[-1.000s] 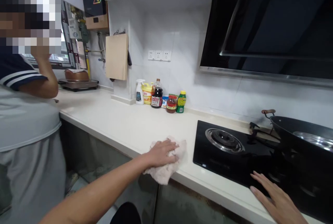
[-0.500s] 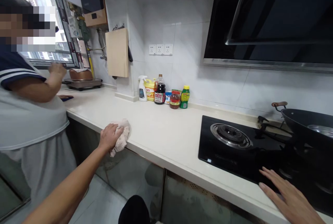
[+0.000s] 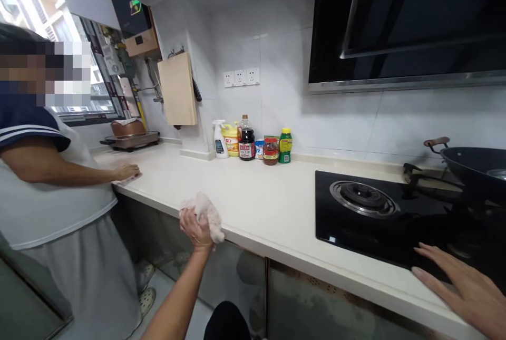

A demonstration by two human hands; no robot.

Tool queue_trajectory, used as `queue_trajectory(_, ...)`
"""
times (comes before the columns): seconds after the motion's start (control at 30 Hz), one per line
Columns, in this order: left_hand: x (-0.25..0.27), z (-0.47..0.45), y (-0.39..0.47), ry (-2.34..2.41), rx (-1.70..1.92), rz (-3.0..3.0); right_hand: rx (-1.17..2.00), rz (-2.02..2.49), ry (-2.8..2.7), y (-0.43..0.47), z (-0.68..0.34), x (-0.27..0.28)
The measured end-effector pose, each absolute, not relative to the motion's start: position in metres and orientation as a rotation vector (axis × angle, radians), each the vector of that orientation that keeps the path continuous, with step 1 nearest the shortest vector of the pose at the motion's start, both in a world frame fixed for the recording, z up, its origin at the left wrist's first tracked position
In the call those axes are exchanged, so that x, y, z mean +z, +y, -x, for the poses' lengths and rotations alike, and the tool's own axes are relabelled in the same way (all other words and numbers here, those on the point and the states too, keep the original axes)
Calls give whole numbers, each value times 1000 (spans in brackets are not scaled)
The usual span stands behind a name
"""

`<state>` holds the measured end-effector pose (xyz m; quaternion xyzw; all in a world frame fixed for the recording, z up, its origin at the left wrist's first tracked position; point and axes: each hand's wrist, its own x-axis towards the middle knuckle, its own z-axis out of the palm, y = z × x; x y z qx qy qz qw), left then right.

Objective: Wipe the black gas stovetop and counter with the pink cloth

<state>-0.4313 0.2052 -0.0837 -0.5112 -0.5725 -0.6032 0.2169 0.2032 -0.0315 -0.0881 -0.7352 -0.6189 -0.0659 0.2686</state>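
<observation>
My left hand (image 3: 196,228) is closed around a pale pinkish cloth (image 3: 209,212), which lies bunched on the front edge of the white countertop (image 3: 253,200). Part of the cloth hangs over that edge. At the lower right, my right hand (image 3: 460,279) has its fingers stretched out over the front of the black gas stove (image 3: 379,245), with nothing in it. Whether its fingertips touch the glass I cannot tell.
Against the wall stand a spray bottle (image 3: 220,139), a soy sauce bottle (image 3: 246,142), a red-lidded jar (image 3: 271,151) and a green bottle (image 3: 285,146). A wok (image 3: 474,171) sits on the stove's far right. Another person (image 3: 51,197) stands at left, one hand on the counter.
The view has shifted a little. My left hand still grips the cloth at the counter edge, its forearm now more upright. The other person's raised hand has come down onto the counter.
</observation>
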Motion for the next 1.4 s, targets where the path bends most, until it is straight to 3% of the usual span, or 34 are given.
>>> queue_trajectory(0.4, -112, 248, 106, -1175, -1707, 1746, -155, 2057, -1681, -40, -178, -71)
queue_trajectory(0.7, -138, 141, 59, -1076, -1254, 2572, -180, 1815, -1406, -53, -139, -41)
queue_trajectory(0.9, -91, 65, 28, -918, -812, 3020, -337, 1453, -1698, -63, -44, -50)
queue_trajectory(1.0, -64, 68, 22, -861, -751, 3068, -565, 1462, -1677, -60, -27, -64)
queue_trajectory(1.17, -26, 143, 35, -299, -833, 3339, -672, 1506, -1743, -56, -41, -73)
queue_trajectory(1.23, -10, 174, 46, -358, -891, 3439, -675, 1573, -1793, -51, -32, -69)
queue_trajectory(1.4, 15, 225, 101, -886, -1433, 3162, -541, 1704, -1847, -28, 19, -50)
